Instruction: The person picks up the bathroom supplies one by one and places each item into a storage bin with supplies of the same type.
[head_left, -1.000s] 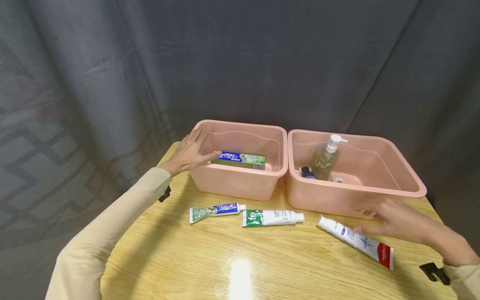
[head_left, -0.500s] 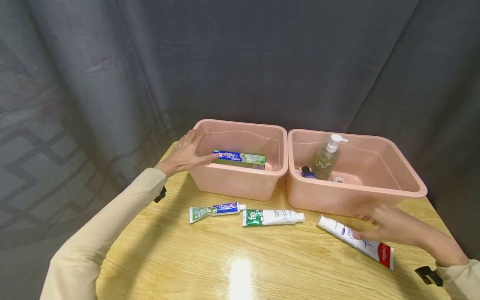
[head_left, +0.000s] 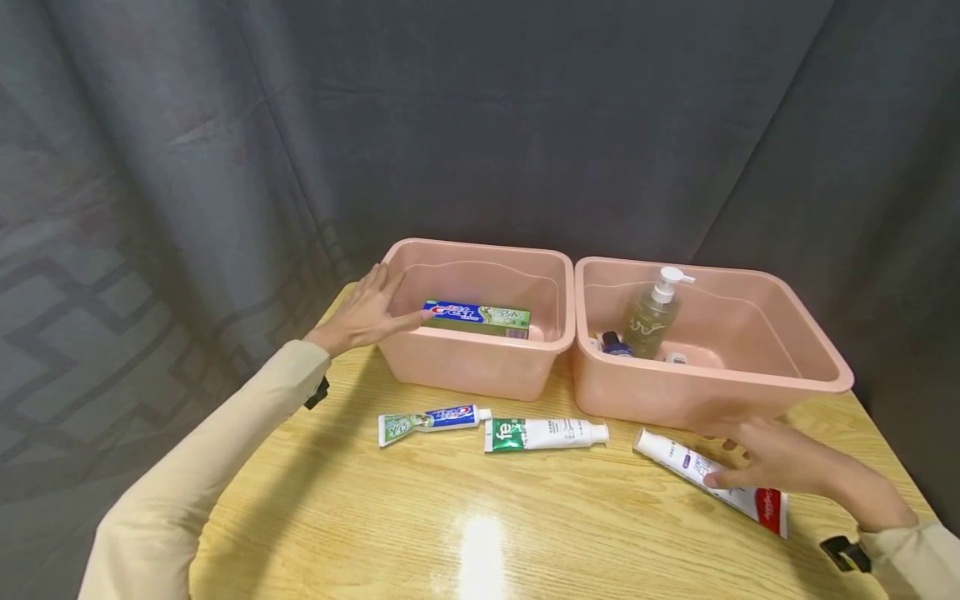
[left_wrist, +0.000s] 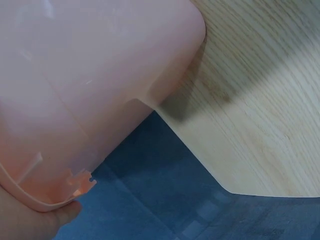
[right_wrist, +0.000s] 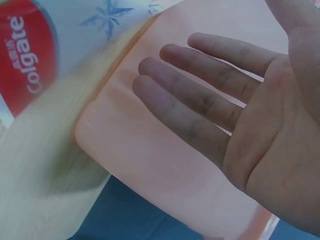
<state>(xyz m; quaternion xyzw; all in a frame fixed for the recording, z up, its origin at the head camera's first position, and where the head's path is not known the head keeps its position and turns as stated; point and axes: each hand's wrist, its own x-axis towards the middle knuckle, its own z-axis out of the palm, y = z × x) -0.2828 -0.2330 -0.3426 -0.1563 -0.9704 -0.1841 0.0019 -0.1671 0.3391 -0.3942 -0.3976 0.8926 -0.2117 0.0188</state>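
My left hand (head_left: 363,312) lies at the near left corner of the left pink bin (head_left: 465,367), fingers spread and thumb reaching along the front rim. In the left wrist view, part of this hand (left_wrist: 27,220) is at the bin's rim. Inside that bin lies a blue and green Crest toothpaste box (head_left: 480,315). My right hand (head_left: 787,458) hovers over a white and red Colgate toothpaste tube (head_left: 675,458), its thumb overlapping the tube in the head view. From the right wrist, its fingers (right_wrist: 185,107) appear extended and hold nothing, in front of the right pink bin (right_wrist: 165,165).
Two more toothpaste tubes lie on the wooden table: a small blue and green Crest one (head_left: 450,417) and a white and green one (head_left: 555,434). The right bin holds a pump bottle (head_left: 651,325) and a dark-capped bottle (head_left: 615,344). A grey curtain (head_left: 525,125) hangs behind.
My right hand has shifted slightly left and down in the head view, over the Colgate tube. The left hand has slid a little to the left along the bin's rim.
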